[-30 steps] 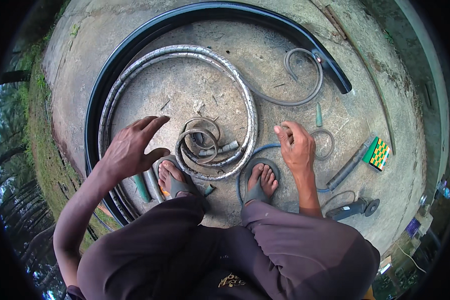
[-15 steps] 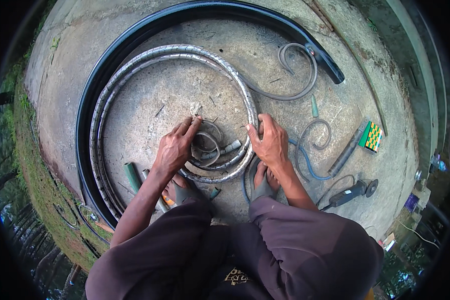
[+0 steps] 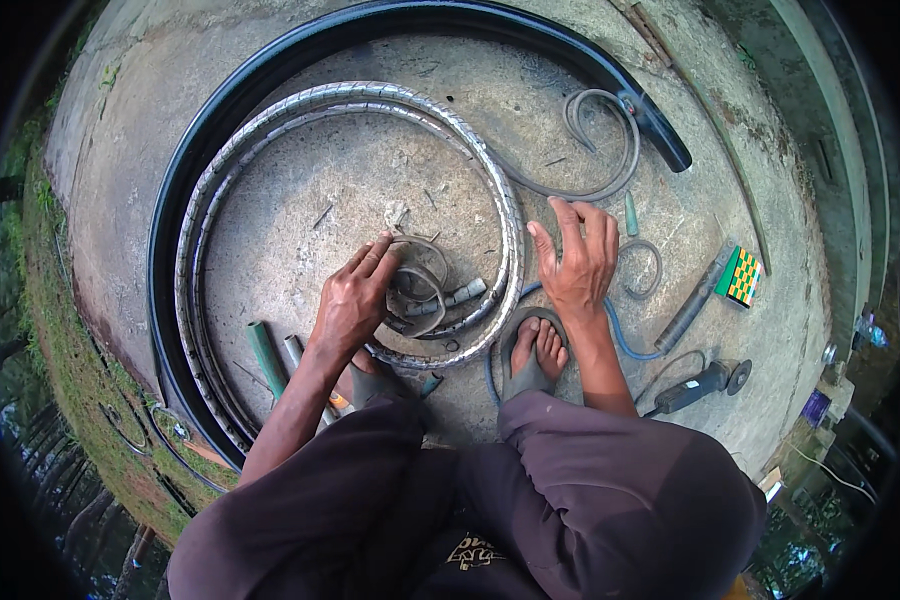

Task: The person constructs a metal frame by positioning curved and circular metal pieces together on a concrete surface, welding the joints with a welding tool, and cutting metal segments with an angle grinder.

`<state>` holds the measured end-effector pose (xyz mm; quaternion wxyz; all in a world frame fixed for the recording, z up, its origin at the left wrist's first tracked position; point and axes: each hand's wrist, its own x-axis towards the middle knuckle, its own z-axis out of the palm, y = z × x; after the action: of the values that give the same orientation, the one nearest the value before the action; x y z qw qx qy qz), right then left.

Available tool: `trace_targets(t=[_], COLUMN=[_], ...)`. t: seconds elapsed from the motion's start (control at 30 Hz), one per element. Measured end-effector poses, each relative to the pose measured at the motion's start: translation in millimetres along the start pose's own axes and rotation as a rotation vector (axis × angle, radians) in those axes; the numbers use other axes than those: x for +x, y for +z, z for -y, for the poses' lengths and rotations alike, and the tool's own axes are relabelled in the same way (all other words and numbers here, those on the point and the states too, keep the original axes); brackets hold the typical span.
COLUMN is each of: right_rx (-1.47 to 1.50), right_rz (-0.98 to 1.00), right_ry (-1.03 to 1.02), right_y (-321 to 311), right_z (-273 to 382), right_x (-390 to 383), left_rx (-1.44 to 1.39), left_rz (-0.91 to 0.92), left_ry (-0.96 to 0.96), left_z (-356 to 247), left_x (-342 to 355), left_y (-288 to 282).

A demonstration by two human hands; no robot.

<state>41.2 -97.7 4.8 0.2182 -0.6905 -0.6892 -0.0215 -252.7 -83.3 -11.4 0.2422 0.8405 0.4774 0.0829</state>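
Note:
My left hand [image 3: 352,300] rests over the small grey-brown coil [image 3: 430,280] in the middle, fingers closed on its near-left loops; the thumb is hidden. A short grey tubular piece [image 3: 462,296] lies within that coil. Around it, on concrete, lies a large double ring of silvery, banded flexible tubing [image 3: 510,225]. My right hand [image 3: 576,262] is raised just right of this ring, fingers apart and holding nothing. A thin grey cord [image 3: 620,175] curls above it, and a small pale-green piece [image 3: 631,214] lies beside the fingers.
A long black curved channel [image 3: 410,22] arches around everything. Green [image 3: 268,360] and silver tubes lie by my left foot. An angle grinder [image 3: 700,385], dark cylinder [image 3: 688,315], blue hose [image 3: 634,350] and checkered green box [image 3: 743,275] lie right. A thin rod [image 3: 735,160] follows the slab.
Both hands came down and inward to the coils, my left closing on the small coil. Since half a second ago, my right has lifted off the silver ring rightward and spread its fingers.

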Motion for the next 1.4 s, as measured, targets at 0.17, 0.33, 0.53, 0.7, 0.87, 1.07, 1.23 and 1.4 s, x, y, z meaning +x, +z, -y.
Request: trace_targets(t=[0.17,0.33,0.53,0.7,0.87,1.07,1.23,1.4], right_rx=[-0.031,-0.021,-0.006,0.004,0.023,0.049,0.032,-0.034], right_rz=[-0.012,0.001,0.021,0.037,0.042,0.087,0.068,0.098], right_ry=[-0.11,-0.089,-0.056,-0.033,-0.02,-0.017,-0.05,-0.071], right_y=[12,13,12,9,10,11,15,14], right_z=[-27,-28,-28,-27,-29,-24,-12,-13], right_x=[20,24,25,27,26,26,24,22], left_rx=[-0.014,-0.01,-0.05,-0.033,-0.041,-0.09,-0.091,-0.027], left_rz=[-0.003,0.032,0.041,0.01,-0.002,-0.02,-0.017,-0.042], left_ry=[-0.015,-0.018,-0.071,-0.039,-0.041,-0.051,-0.072,0.026], left_z=[-4,0,-2,-1,-1,-1,4,8], left_x=[0,-5,-7,-8,-9,-13,-22,-21], left_y=[-5,-4,-5,-5,-5,-7,-7,3])
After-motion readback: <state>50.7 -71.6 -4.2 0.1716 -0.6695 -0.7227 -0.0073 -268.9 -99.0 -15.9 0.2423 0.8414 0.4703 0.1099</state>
